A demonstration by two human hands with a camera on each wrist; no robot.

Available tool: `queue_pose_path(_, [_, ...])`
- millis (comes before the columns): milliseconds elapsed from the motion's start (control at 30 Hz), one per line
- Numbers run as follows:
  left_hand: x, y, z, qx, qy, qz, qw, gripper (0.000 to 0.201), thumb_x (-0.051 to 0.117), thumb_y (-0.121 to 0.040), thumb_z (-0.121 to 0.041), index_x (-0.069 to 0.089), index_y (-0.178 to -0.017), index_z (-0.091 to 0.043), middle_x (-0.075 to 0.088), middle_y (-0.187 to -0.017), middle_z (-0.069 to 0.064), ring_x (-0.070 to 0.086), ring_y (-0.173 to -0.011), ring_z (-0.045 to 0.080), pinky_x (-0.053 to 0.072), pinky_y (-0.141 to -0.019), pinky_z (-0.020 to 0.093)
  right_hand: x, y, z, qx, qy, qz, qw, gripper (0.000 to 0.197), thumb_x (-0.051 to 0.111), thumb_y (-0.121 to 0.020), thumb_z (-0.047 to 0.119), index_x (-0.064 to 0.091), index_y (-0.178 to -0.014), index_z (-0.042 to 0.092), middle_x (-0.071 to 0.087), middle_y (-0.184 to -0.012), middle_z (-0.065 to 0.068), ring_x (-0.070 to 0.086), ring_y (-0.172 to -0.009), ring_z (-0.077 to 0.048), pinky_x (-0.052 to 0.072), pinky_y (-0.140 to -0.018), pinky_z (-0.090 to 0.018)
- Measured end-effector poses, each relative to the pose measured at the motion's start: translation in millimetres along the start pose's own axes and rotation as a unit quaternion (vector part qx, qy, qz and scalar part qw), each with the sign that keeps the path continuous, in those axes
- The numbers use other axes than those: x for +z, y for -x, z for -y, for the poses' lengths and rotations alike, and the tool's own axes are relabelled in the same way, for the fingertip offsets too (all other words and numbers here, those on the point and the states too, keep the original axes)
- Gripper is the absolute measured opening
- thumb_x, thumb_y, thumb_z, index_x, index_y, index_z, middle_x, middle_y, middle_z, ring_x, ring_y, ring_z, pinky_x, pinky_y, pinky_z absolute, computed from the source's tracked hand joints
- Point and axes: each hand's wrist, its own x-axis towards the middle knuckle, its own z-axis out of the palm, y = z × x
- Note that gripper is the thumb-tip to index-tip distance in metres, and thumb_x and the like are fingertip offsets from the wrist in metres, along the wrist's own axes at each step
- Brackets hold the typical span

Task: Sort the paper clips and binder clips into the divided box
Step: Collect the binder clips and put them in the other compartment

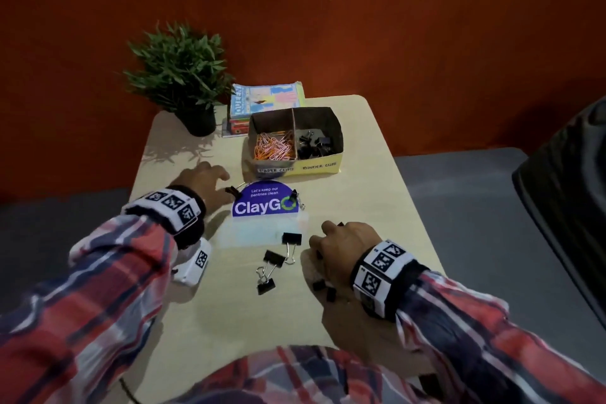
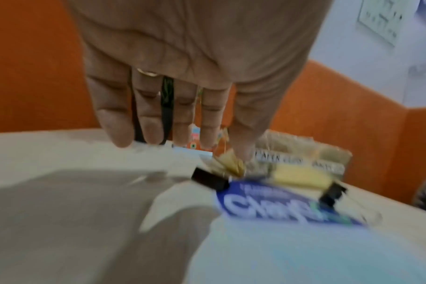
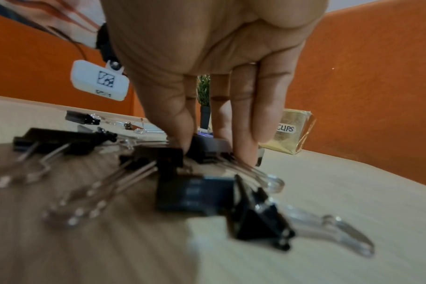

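At nine o'clock on the pale wooden table [image 1: 370,193], the left hand [image 1: 205,182] hovers with its fingers [image 2: 156,115] straight and slightly spread, holding nothing, their tips just beside a black metal binder clip [image 1: 232,191] clamped to the blue and white ClayGo sign [image 1: 265,203]. Toward eleven o'clock stand a green potted plant [image 1: 182,75] and a stack of colourful books [image 1: 265,100]. At twelve o'clock sits the divided cardboard box [image 1: 328,166], pink and orange paper clips [image 1: 273,147] in its left compartment, black clips in its right. At six o'clock three loose black binder clips [image 1: 272,261] lie scattered near the sign. At three o'clock the right hand [image 1: 347,244] pinches one small black binder clip [image 3: 207,147] between thumb and fingertips, more clips lying beneath the wrist.
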Motion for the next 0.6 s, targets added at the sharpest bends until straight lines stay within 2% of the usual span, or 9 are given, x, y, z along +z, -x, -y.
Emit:
queue_pose_path(67, [19.5, 7.0, -2.1, 0.016, -0.015, 0.032, 0.999, 0.055, 0.064, -0.084, -0.038, 0.046, -0.135, -0.029, 0.043, -0.136, 0.008, 0.046, -0.122, 0.033, 0.041, -0.100, 0.039, 0.2, -2.2, 0.2, 0.001, 0.011, 0.004, 1.000, 0.033, 0.052, -0.091, 0.036, 0.053, -0.121, 0.023, 0.052, -0.111, -0.005, 0.061, -0.095, -0.030, 0.041, -0.068, -0.033])
queue_pose_path(167, [37.4, 14.6, -15.9, 0.069, -0.019, 0.027, 0.997, 0.057, 0.062, -0.085, -0.031, 0.041, -0.138, -0.034, 0.043, -0.136, 0.005, 0.041, -0.124, 0.031, 0.040, -0.102, 0.040, 0.9, -3.7, -2.5, 0.005, 0.020, 0.003, 1.000, 0.034, 0.057, -0.088, 0.037, 0.052, -0.119, 0.025, 0.052, -0.109, -0.003, 0.062, -0.092, -0.029, 0.038, -0.064, -0.031])
queue_pose_path(267, [46.0, 21.1, -34.9, 0.118, -0.001, 0.029, 0.993, 0.055, 0.061, -0.088, -0.028, 0.041, -0.138, -0.032, 0.041, -0.138, 0.003, 0.041, -0.126, 0.028, 0.039, -0.102, 0.040, 1.7, -4.1, -8.6, 0.015, 0.008, -0.008, 1.000, 0.029, 0.048, -0.091, 0.034, 0.053, -0.119, 0.026, 0.054, -0.107, -0.002, 0.061, -0.092, -0.030, 0.036, -0.064, -0.031])
queue_pose_path(367, [50.1, 24.6, -59.8, 0.156, 0.010, 0.024, 0.987, 0.066, 0.058, -0.088, -0.032, 0.025, -0.146, -0.033, 0.030, -0.148, -0.001, 0.036, -0.130, 0.027, 0.037, -0.104, 0.040, 3.4, -4.2, -16.7, 0.027, -0.009, -0.022, 0.999, 0.026, 0.048, -0.091, 0.034, 0.054, -0.116, 0.027, 0.055, -0.103, -0.002, 0.061, -0.089, -0.031, 0.040, -0.065, -0.032])
queue_pose_path(467, [49.1, 20.7, -84.0, 0.201, -0.049, 0.033, 0.978, 0.071, 0.055, -0.091, -0.028, 0.014, -0.148, -0.038, 0.020, -0.152, -0.001, 0.036, -0.126, 0.032, 0.041, -0.101, 0.044, 6.7, -3.0, -22.7, 0.031, -0.031, -0.028, 0.999, 0.024, 0.048, -0.091, 0.034, 0.054, -0.113, 0.028, 0.056, -0.099, -0.001, 0.061, -0.088, -0.029, 0.046, -0.071, -0.033])
queue_pose_path(533, [48.4, 16.4, -95.1, 0.230, -0.102, 0.043, 0.967, 0.062, 0.057, -0.091, -0.021, 0.027, -0.143, -0.036, 0.026, -0.145, 0.004, 0.037, -0.122, 0.035, 0.045, -0.096, 0.046, 8.6, -2.3, -25.6, 0.039, -0.043, -0.039, 0.998, 0.024, 0.048, -0.090, 0.037, 0.054, -0.112, 0.030, 0.056, -0.099, 0.001, 0.061, -0.089, -0.028, 0.049, -0.076, -0.034])
queue_pose_path(600, [48.5, 13.1, -102.1, 0.253, -0.114, 0.033, 0.960, 0.045, 0.061, -0.087, -0.013, 0.046, -0.127, -0.027, 0.039, -0.128, 0.007, 0.044, -0.115, 0.034, 0.049, -0.086, 0.043, 7.8, -1.7, -29.0, 0.056, -0.062, -0.053, 0.995, 0.025, 0.048, -0.089, 0.043, 0.054, -0.111, 0.034, 0.057, -0.099, 0.004, 0.061, -0.093, -0.026, 0.047, -0.078, -0.033])
